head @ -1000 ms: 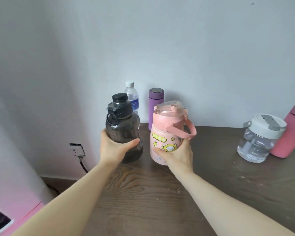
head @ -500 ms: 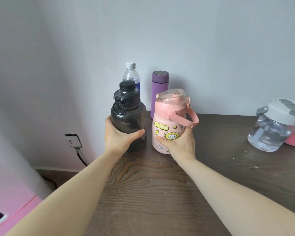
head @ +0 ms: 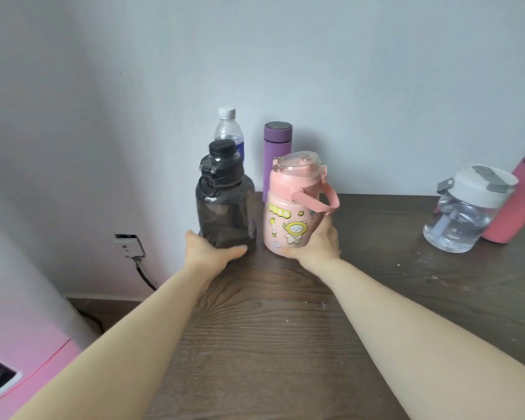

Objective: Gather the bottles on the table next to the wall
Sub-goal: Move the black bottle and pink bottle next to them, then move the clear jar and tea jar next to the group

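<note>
A dark wooden tabletop point(head: 285, 344) against a pale wall point(head: 346, 86) is seen from above, with two bare arms reaching forward. The left hand point(head: 208, 253) is wrapped low around a smoky black jug point(head: 225, 207), and the right hand point(head: 315, 242) is cupped around the base of a pink jug point(head: 291, 213) printed with cartoon stickers; each grip is closed on its jug. Both jugs are held upright near the tabletop's back left corner, just in front of a clear water bottle point(head: 228, 130) and a purple flask point(head: 276, 150) standing at the wall. Whether the jugs rest on the wood cannot be told. The step is best done by keeping both jugs level, setting them down close to the two behind without knocking them, and letting go only once each base sits flat. The black jug looks empty, though its tint makes this uncertain; the pink jug is opaque, so its contents are hidden. Well apart on the right, a clear jug point(head: 464, 216) with a white lid is seen holding water and a straw, touching a pink flask point(head: 515, 198); these appear not yet gathered.
</note>
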